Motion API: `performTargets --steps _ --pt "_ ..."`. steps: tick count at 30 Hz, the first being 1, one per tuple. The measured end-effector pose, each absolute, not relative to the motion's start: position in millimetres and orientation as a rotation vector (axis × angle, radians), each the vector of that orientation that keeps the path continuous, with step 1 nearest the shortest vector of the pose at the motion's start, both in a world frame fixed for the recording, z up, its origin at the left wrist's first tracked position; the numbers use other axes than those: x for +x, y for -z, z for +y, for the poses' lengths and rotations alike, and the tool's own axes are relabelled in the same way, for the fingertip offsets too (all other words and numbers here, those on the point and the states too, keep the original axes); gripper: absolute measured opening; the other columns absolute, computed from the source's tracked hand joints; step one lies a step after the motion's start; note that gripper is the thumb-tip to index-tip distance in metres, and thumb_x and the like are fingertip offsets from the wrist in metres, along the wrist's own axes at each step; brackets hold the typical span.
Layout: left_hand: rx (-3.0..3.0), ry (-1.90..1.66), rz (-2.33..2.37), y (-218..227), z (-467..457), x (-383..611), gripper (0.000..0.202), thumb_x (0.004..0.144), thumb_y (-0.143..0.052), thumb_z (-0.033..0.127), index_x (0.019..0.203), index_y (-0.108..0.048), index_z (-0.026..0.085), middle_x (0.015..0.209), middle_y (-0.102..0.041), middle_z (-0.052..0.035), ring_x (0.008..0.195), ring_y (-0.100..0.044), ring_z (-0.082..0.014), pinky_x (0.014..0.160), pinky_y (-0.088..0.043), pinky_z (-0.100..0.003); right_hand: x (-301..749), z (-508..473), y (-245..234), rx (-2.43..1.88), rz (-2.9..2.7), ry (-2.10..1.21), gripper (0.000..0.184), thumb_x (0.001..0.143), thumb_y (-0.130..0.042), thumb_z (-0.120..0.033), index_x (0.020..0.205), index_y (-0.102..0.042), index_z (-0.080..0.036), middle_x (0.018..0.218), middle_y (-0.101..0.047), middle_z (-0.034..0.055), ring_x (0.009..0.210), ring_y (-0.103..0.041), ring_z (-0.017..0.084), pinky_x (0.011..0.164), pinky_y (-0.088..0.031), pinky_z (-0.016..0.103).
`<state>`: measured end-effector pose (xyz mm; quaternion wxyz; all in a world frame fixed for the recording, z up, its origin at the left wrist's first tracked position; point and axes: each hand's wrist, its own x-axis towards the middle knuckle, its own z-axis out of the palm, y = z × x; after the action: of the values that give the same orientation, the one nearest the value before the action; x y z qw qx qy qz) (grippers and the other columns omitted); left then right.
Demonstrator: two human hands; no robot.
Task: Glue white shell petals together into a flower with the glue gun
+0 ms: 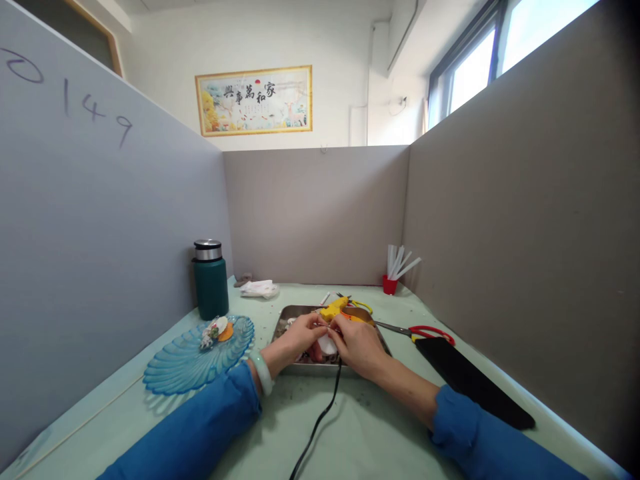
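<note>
Over a metal tray (300,369), my left hand (299,339) and my right hand (361,345) meet with their fingertips pinched together. Whatever small thing is between them is too hidden to name. Just below the fingers lies a white rounded piece (327,345), with a reddish piece (315,352) next to it in the tray. A yellow glue gun (334,308) rests at the tray's back, behind my hands. From the tray a black cord (320,420) runs toward me.
Left: a blue fluted glass plate (175,370) bearing shells (215,332), and a green bottle (211,287). Right: red-handled scissors (430,333) and a black flat pouch (473,380). A red cup (390,285) of glue sticks stands at the back. Grey partitions (315,213) enclose the table.
</note>
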<state>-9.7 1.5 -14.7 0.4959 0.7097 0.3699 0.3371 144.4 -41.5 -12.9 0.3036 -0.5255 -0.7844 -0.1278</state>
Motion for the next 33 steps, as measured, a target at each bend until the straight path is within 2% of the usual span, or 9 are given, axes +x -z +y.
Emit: performTargets --steps 8,33 --pt "1.707 -0.835 0.848 15.2 3.2 -10.9 0.021 0.074 -0.051 0.034 0.083 -0.047 0.016 0.036 -0.047 0.0049 0.033 -0.050 -0.0126 0.033 -0.034 -0.016 144.8 -40.9 14.4 -1.391 -2.061 0.340 0.025 0.088 -0.034 -0.038 0.084 -0.052 -0.020 0.072 -0.061 0.0009 0.068 -0.056 0.014 0.057 -0.027 0.023" --pt "1.713 -0.813 0.913 16.2 2.4 -9.9 0.022 0.075 -0.050 0.035 0.084 -0.047 0.016 0.035 -0.049 0.0034 0.033 -0.050 -0.0131 0.033 -0.032 -0.016 143.4 -43.4 10.7 -1.413 -2.083 0.329 0.025 0.088 -0.034 -0.037 0.084 -0.053 -0.021 0.073 -0.062 0.0005 0.067 -0.056 0.014 0.057 -0.027 0.024"
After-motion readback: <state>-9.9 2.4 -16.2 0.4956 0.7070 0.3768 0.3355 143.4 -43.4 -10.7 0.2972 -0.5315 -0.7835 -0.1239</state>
